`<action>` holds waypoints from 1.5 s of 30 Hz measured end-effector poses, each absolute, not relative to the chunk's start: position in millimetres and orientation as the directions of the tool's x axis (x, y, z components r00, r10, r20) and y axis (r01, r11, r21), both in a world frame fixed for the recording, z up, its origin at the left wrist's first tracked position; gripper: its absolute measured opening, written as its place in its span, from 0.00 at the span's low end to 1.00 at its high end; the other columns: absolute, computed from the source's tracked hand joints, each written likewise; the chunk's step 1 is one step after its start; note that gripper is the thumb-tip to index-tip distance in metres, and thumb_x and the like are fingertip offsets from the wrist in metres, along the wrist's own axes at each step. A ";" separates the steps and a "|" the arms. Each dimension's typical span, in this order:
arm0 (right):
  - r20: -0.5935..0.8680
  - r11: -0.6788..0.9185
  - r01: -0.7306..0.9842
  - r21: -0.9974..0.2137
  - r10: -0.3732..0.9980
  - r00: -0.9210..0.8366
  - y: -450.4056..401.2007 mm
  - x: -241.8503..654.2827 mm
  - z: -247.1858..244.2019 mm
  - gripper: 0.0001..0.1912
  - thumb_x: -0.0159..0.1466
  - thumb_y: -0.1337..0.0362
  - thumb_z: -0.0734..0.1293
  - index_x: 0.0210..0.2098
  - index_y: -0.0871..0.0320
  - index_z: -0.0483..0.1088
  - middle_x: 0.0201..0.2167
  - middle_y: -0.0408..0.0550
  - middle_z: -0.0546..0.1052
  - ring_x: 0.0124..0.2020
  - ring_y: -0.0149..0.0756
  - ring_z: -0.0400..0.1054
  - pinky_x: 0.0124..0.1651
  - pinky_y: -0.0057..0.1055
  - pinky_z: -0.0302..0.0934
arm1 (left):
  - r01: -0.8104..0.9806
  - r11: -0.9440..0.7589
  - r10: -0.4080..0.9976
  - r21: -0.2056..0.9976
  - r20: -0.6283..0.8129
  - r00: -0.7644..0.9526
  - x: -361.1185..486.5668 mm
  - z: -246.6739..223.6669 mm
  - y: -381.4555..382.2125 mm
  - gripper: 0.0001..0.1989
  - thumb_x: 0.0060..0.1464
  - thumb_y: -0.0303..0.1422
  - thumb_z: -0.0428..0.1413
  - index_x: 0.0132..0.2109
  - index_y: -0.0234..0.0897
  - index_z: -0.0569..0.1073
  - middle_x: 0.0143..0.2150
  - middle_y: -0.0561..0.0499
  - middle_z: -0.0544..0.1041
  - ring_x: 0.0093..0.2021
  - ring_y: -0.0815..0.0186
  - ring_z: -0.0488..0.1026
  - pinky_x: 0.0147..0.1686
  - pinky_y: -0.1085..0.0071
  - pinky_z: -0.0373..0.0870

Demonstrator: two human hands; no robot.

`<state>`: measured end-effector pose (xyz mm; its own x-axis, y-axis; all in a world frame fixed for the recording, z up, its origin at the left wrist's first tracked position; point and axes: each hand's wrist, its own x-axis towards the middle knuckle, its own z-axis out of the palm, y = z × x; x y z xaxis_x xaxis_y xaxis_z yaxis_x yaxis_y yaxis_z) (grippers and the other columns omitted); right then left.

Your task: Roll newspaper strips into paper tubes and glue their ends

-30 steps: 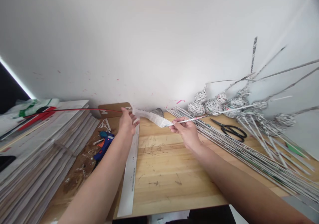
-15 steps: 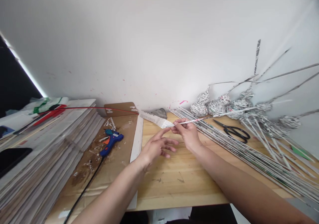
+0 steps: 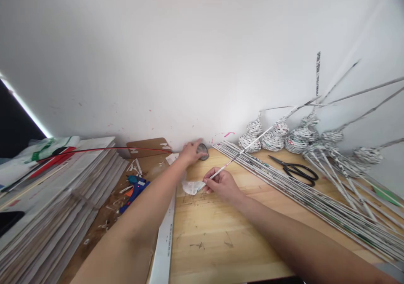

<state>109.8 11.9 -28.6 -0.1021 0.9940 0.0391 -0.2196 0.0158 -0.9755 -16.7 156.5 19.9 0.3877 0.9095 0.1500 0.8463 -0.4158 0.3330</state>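
Observation:
My left hand [image 3: 190, 152] reaches out to a small grey round container [image 3: 203, 152] by the wall. Its fingers are stretched over the container's near-left rim; whether they touch it I cannot tell. Between the thumb and fingers of my right hand [image 3: 221, 183] is the lower end of a thin rolled newspaper tube [image 3: 240, 154], which slants up to the right. An unrolled flap of newsprint [image 3: 191, 187] sticks out from that end on the left, partly behind my left forearm.
Rolled paper tubes [image 3: 284, 187] lie in a long bundle at the right, beside black scissors [image 3: 298, 170]. Woven paper shapes [image 3: 274, 137] line the wall. At left are a paper stack [image 3: 85, 191], a blue glue gun [image 3: 135, 192] on cardboard and a white strip [image 3: 164, 246].
My left hand has left the newsprint flap and moved forward to the grey container. My right hand has come nearer and left, tilting the paper tube more steeply.

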 end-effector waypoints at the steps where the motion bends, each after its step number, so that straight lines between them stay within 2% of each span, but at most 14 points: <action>1: 0.044 0.020 -0.219 -0.975 0.993 -0.106 12.8 109.3 -30.7 0.12 0.53 0.59 0.71 0.30 0.58 0.66 0.19 0.40 0.73 0.21 0.30 0.71 0.23 0.23 0.64 | 0.851 -0.424 0.906 0.311 0.139 0.400 -11.3 13.2 159.2 0.26 0.51 0.43 0.55 0.57 0.42 0.67 0.53 0.39 0.69 0.54 0.50 0.63 0.51 0.60 0.58; 4: 0.045 0.022 -0.202 -0.979 0.993 -0.109 14.0 108.9 -32.7 0.11 0.54 0.59 0.70 0.30 0.59 0.66 0.19 0.39 0.72 0.21 0.29 0.70 0.23 0.23 0.63 | 0.850 -0.462 0.887 0.254 0.139 0.441 -0.6 1.5 163.7 0.17 0.55 0.37 0.52 0.52 0.42 0.71 0.52 0.40 0.68 0.55 0.52 0.60 0.51 0.62 0.57; 6: 0.042 0.021 -0.196 -0.980 0.993 -0.106 14.4 108.7 -32.5 0.11 0.55 0.60 0.70 0.30 0.58 0.66 0.18 0.39 0.71 0.20 0.29 0.69 0.23 0.23 0.63 | 0.844 -0.486 0.874 0.229 0.146 0.464 2.6 -0.3 166.7 0.16 0.57 0.36 0.50 0.51 0.40 0.71 0.52 0.40 0.68 0.55 0.54 0.61 0.51 0.64 0.58; 13: 0.031 0.010 -0.185 -0.983 0.993 -0.114 15.0 107.7 -33.3 0.08 0.55 0.61 0.69 0.30 0.58 0.66 0.18 0.39 0.71 0.20 0.29 0.69 0.24 0.24 0.64 | 0.868 -0.456 0.889 0.196 0.149 0.434 9.6 -6.6 171.8 0.22 0.57 0.48 0.44 0.43 0.39 0.75 0.42 0.41 0.76 0.44 0.53 0.70 0.41 0.62 0.63; 19: 0.025 0.006 -0.166 -0.986 0.993 -0.114 14.2 108.4 -30.5 0.08 0.55 0.61 0.68 0.30 0.58 0.66 0.18 0.39 0.71 0.20 0.28 0.68 0.24 0.24 0.64 | 0.885 -0.409 0.907 0.221 0.206 0.368 11.6 -7.3 169.7 0.31 0.58 0.53 0.35 0.41 0.37 0.75 0.43 0.39 0.76 0.44 0.53 0.71 0.40 0.63 0.63; 21: 0.022 0.004 -0.155 -0.988 0.993 -0.115 14.5 108.5 -30.2 0.08 0.56 0.62 0.68 0.30 0.59 0.66 0.18 0.39 0.71 0.20 0.28 0.68 0.24 0.23 0.64 | 0.868 -0.441 0.891 0.228 0.225 0.394 8.8 -3.6 169.8 0.31 0.57 0.53 0.37 0.46 0.36 0.73 0.45 0.40 0.75 0.45 0.55 0.70 0.41 0.64 0.63; 23: 0.019 0.001 -0.151 -0.989 0.993 -0.114 14.6 108.3 -30.0 0.08 0.56 0.62 0.68 0.30 0.59 0.66 0.18 0.39 0.70 0.20 0.28 0.68 0.23 0.23 0.64 | 0.832 -0.512 0.854 0.214 0.231 0.466 4.9 -0.2 169.8 0.28 0.55 0.52 0.44 0.51 0.35 0.69 0.47 0.41 0.74 0.47 0.57 0.70 0.43 0.66 0.63; 25: 0.011 -0.005 -0.148 -0.989 0.994 -0.109 14.3 108.1 -29.5 0.08 0.56 0.63 0.68 0.30 0.59 0.66 0.18 0.39 0.70 0.20 0.29 0.68 0.24 0.24 0.64 | 0.800 -0.570 0.818 0.188 0.223 0.530 1.1 2.2 169.0 0.25 0.53 0.49 0.50 0.51 0.35 0.69 0.47 0.42 0.74 0.48 0.58 0.69 0.45 0.67 0.63; 27: 0.002 -0.014 -0.143 -0.990 0.994 -0.106 13.4 108.0 -28.6 0.07 0.55 0.63 0.68 0.29 0.59 0.66 0.17 0.39 0.70 0.20 0.29 0.68 0.24 0.24 0.64 | 0.806 -0.569 0.818 0.164 0.211 0.535 -1.9 4.3 167.8 0.21 0.55 0.47 0.48 0.45 0.36 0.73 0.44 0.43 0.76 0.47 0.57 0.69 0.46 0.67 0.62; 30: -0.002 -0.018 -0.141 -0.990 0.994 -0.111 12.2 108.1 -27.2 0.06 0.56 0.64 0.68 0.29 0.59 0.66 0.18 0.40 0.70 0.20 0.28 0.68 0.23 0.24 0.64 | 0.852 -0.501 0.857 0.150 0.222 0.465 -4.5 8.9 166.8 0.26 0.59 0.48 0.38 0.37 0.37 0.76 0.39 0.41 0.76 0.45 0.55 0.70 0.43 0.63 0.63; 35: 0.021 0.002 -0.158 -0.987 0.993 -0.118 13.5 107.5 -29.2 0.06 0.56 0.64 0.68 0.29 0.59 0.66 0.18 0.39 0.70 0.20 0.28 0.68 0.23 0.23 0.63 | 0.894 -0.417 0.892 0.165 0.260 0.369 -3.2 15.2 167.1 0.31 0.60 0.48 0.33 0.37 0.34 0.77 0.40 0.36 0.75 0.44 0.51 0.71 0.42 0.60 0.64; 40: 0.030 0.011 -0.154 -0.988 0.992 -0.122 16.3 106.6 -32.6 0.06 0.56 0.64 0.67 0.30 0.59 0.66 0.18 0.39 0.70 0.20 0.28 0.68 0.23 0.23 0.63 | 0.847 -0.488 0.863 0.214 0.262 0.431 6.9 8.0 166.1 0.20 0.61 0.37 0.40 0.51 0.33 0.70 0.47 0.39 0.74 0.50 0.56 0.67 0.47 0.63 0.62; 43: 0.031 0.013 -0.156 -0.988 0.993 -0.114 15.6 107.3 -31.7 0.07 0.56 0.63 0.68 0.30 0.59 0.65 0.18 0.39 0.71 0.20 0.28 0.69 0.24 0.24 0.63 | 0.821 -0.517 0.850 0.243 0.260 0.458 10.5 16.2 162.2 0.24 0.58 0.43 0.46 0.56 0.35 0.66 0.52 0.39 0.71 0.53 0.55 0.65 0.50 0.62 0.60; 45: 0.034 0.019 -0.146 -0.989 0.995 -0.098 14.6 108.4 -29.9 0.08 0.55 0.63 0.68 0.30 0.58 0.65 0.19 0.39 0.71 0.21 0.30 0.69 0.24 0.24 0.64 | 0.798 -0.530 0.842 0.286 0.289 0.455 7.7 33.7 151.0 0.25 0.56 0.49 0.46 0.51 0.37 0.71 0.51 0.40 0.72 0.53 0.53 0.65 0.50 0.60 0.60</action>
